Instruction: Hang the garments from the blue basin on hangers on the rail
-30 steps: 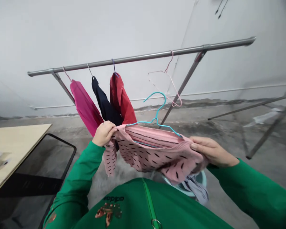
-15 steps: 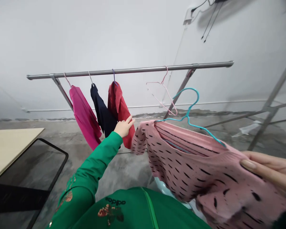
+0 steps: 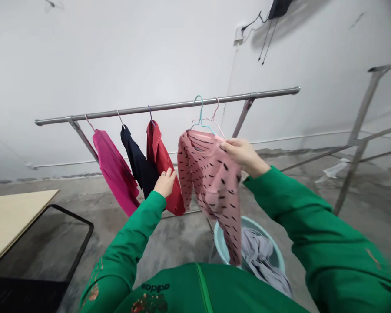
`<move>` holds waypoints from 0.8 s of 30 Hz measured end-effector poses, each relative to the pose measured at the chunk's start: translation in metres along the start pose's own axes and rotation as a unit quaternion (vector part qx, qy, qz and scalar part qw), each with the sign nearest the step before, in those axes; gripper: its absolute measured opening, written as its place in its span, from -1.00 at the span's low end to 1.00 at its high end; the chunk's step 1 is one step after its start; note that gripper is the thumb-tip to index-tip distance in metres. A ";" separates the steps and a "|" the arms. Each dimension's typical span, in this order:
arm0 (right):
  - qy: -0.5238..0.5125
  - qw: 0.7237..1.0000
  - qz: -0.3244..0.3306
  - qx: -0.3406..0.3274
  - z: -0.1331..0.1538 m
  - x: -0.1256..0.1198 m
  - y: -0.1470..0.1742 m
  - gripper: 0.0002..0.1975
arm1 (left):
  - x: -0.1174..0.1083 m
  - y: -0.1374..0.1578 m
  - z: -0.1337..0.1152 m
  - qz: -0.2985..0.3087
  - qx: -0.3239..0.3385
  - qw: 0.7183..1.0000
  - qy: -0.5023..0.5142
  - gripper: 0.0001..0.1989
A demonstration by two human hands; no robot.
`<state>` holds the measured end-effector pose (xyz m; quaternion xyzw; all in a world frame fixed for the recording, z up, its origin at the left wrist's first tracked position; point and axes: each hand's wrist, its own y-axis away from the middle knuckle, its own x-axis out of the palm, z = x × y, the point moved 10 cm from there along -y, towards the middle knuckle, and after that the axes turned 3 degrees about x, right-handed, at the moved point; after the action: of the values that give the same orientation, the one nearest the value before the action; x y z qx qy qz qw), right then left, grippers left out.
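Observation:
My right hand (image 3: 243,154) pinches the shoulder of a pink knit sweater (image 3: 211,169) with black dashes. The sweater is on a turquoise hanger (image 3: 201,114), whose hook is at the metal rail (image 3: 172,105); I cannot tell whether it rests on it. Against a red shirt (image 3: 163,152) lies my left hand (image 3: 165,182), fingers stretched out and holding nothing. The shirt hangs from a purple hanger (image 3: 150,114). Just behind the turquoise hanger, a pink hanger (image 3: 217,111) is on the rail.
Farther left hang a dark navy garment (image 3: 135,152) and a magenta garment (image 3: 112,167). A light blue basin (image 3: 278,256) with grey cloth (image 3: 259,252) stands below. A wooden board (image 3: 16,213) and black-framed object (image 3: 90,230) are at left, another metal rack (image 3: 361,126) at right.
My right hand has carried the sweater and turquoise hanger away from me, up and left to the rail. The basin has come into fuller view. My left hand has stayed by the red shirt.

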<state>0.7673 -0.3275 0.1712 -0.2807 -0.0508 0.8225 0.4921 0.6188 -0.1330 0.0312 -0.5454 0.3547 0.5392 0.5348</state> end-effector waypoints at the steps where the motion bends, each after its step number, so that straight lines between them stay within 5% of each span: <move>1: 0.000 1.000 0.002 0.011 0.000 0.014 -0.013 -0.62 | 0.000 0.001 0.000 -0.008 0.001 1.000 0.008 -0.51; 8: 0.145 0.989 -0.001 -0.017 0.015 0.080 -0.072 -0.67 | 0.003 0.008 0.000 -0.039 0.007 0.998 0.049 -0.51; 16: 0.212 0.977 0.024 -0.009 -0.006 0.120 -0.088 -0.71 | 0.005 0.014 0.001 -0.031 -0.001 0.998 0.049 -0.51; 20: 0.221 0.974 0.047 -0.008 -0.010 0.123 -0.075 -0.62 | -0.002 0.019 0.000 -0.016 -0.014 0.999 0.030 -0.48; 24: 0.226 0.971 0.028 -0.073 -0.024 0.097 -0.019 -0.69 | -0.010 0.048 -0.011 -0.049 -0.010 0.998 0.039 -0.52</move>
<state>0.7595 -0.2409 0.1182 -0.4961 0.0099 0.7449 0.4461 0.5735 -0.1536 0.0298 -0.5878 0.3427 0.4944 0.5410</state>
